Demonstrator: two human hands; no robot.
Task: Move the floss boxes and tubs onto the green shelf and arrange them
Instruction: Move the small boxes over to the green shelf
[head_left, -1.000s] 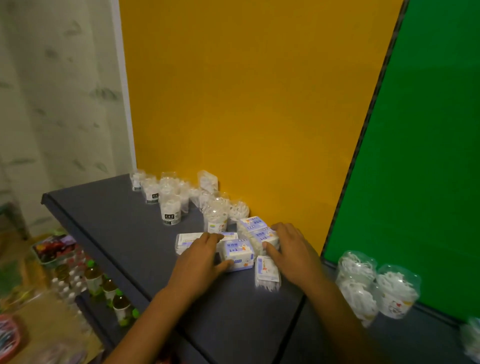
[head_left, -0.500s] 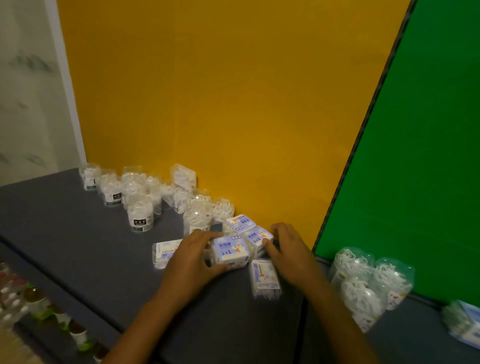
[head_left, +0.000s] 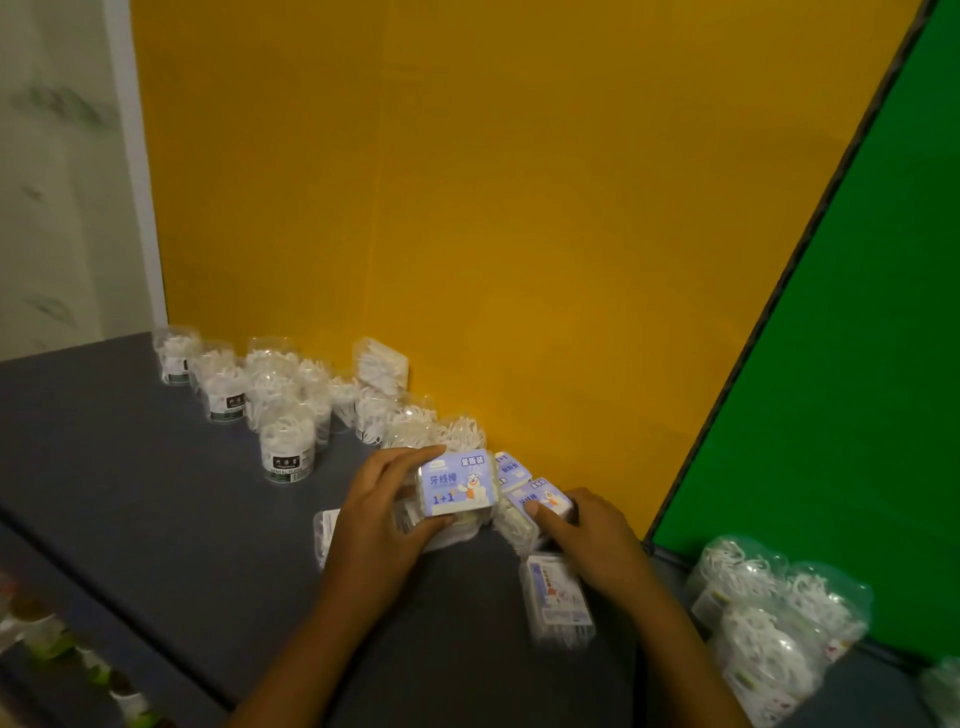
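Left hand (head_left: 382, 512) gripping a small clear floss box with a purple label (head_left: 457, 483). Right hand (head_left: 587, 535) curled on another purple-labelled clear box (head_left: 540, 500) beside it.

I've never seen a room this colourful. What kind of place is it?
Probably a shop, or a practice shop display. Many identical clear plastic tubs of white floss picks crowd a dark grey shelf with bright yellow and green back panels, and small bottles stand below.

"1+1" on floss box (head_left: 458, 484) (blue label)
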